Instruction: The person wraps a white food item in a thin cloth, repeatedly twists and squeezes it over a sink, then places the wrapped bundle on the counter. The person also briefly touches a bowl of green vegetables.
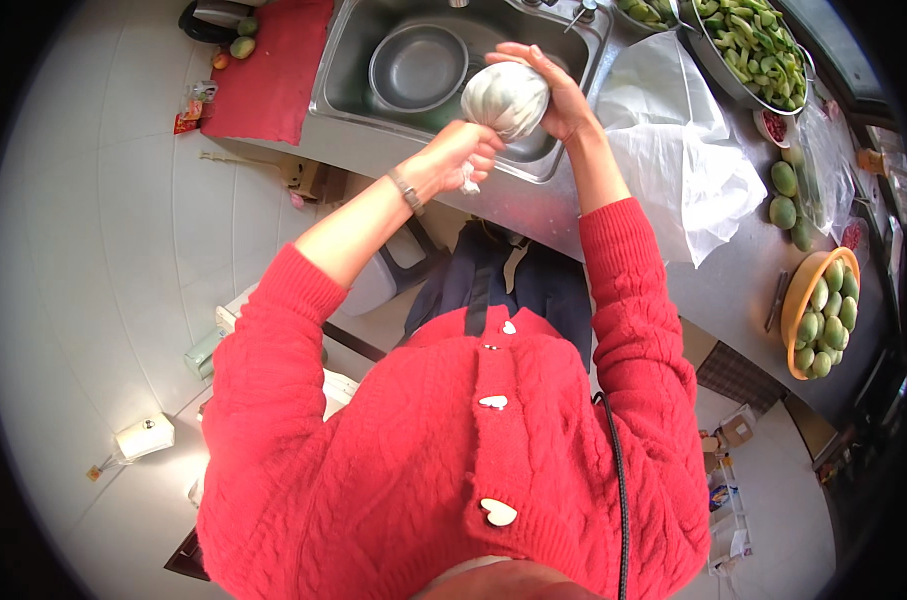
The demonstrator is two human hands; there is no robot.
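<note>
Over the stainless steel sink [339, 67] I hold a round, full cloth bundle [507, 100] of thin white fabric, with something greenish showing through. My left hand [465, 154], with a metal-coloured band on the wrist, is closed around the bundle's gathered neck, and a loose end of cloth hangs below the fist. My right hand [558, 94] rests curved against the bundle's right side, palm towards it and fingers extended. Behind the bundle, a round metal basin [419, 67] sits in the sink's left part. What is inside the bundle is hidden.
A red cloth [270, 71] covers the counter left of the sink. To the right lie white plastic bags [671, 150], a large metal bowl of cut green pieces [757, 52], loose green fruits [783, 212], a knife-like tool [776, 300] and an orange basket [797, 300] of green fruits.
</note>
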